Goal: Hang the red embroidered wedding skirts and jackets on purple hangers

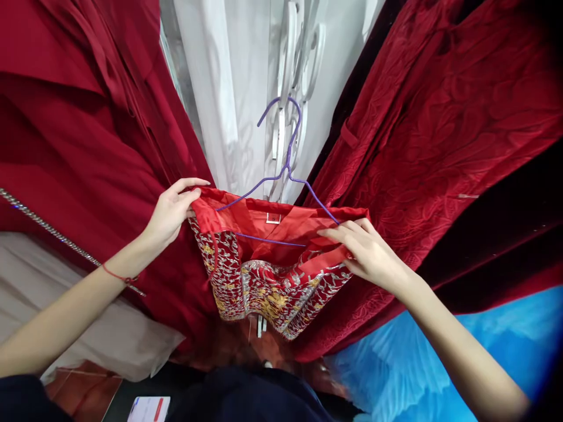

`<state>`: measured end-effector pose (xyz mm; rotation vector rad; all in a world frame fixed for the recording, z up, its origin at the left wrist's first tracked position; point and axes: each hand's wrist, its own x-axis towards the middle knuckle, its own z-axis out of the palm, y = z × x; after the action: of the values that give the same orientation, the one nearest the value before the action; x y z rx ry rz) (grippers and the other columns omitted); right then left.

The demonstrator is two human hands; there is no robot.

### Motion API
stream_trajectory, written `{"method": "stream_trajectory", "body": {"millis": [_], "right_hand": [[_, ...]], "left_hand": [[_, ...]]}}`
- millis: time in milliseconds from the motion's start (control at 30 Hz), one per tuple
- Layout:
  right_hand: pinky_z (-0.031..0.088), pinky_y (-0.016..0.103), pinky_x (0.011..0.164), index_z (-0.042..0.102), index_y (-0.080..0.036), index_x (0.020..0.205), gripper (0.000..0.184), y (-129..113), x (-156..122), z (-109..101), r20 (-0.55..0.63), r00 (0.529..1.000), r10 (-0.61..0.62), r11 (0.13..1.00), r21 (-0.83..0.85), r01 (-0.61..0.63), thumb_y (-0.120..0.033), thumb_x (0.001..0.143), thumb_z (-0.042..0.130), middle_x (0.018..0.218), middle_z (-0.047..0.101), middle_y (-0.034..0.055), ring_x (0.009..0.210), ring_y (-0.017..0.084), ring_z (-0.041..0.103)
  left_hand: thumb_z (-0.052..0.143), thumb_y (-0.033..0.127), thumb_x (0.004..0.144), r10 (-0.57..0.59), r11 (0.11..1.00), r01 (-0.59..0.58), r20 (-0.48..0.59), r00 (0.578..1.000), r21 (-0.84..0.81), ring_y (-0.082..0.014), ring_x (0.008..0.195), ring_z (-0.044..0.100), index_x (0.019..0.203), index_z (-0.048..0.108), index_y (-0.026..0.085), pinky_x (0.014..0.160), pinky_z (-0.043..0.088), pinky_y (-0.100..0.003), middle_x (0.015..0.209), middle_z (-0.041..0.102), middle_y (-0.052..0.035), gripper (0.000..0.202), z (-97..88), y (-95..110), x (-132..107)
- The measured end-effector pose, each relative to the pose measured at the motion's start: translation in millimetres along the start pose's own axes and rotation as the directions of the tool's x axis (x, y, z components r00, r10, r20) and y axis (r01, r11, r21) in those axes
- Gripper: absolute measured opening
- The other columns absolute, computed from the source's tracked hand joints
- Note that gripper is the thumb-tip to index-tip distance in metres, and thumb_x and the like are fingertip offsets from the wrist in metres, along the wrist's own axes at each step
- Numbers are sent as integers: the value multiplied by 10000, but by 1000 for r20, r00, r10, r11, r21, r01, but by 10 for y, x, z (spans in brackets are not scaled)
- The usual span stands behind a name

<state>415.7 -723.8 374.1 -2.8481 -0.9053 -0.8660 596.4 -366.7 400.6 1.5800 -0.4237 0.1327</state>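
A red embroidered bodice, with silver and gold patterns and a plain red lining, hangs in front of me. A purple wire hanger runs inside it, its shoulders and lower bar partly covered by the cloth. The hanger's hook overlaps a white handle behind; I cannot tell whether it hangs from it. At the bodice's left upper corner, the fingers of my left hand close on the red edge. My right hand grips the right upper corner, fingers over the front edge. A small label shows inside the back.
Long dark red garments hang at the left, one with a glittering strip. More red textured cloth hangs at the right, above blue fabric. Behind stand white doors with curved handles. A phone-like card lies below.
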Motion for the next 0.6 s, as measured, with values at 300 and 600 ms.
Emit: {"method": "stream_trajectory", "body": {"millis": [300, 600], "right_hand": [[535, 331, 830, 470, -244, 1223, 306, -251, 156, -232, 140, 961, 239, 802, 530, -276, -320, 929, 500, 1146, 644, 80, 1004, 225, 655], [441, 339, 621, 676, -189, 693, 428, -156, 27, 73, 273, 804, 528, 839, -315, -444, -588, 844, 640, 548, 624, 84, 563, 233, 631]], "left_hand": [[601, 352, 889, 154, 943, -199, 180, 971, 267, -207, 940, 690, 967, 757, 176, 847, 568, -337, 1059, 762, -95, 248, -180, -83, -42], [614, 352, 874, 128, 927, -261, 427, 895, 269, -248, 1008, 710, 1083, 754, 181, 907, 583, -375, 1114, 751, -123, 304, -423, 33, -163]]}}
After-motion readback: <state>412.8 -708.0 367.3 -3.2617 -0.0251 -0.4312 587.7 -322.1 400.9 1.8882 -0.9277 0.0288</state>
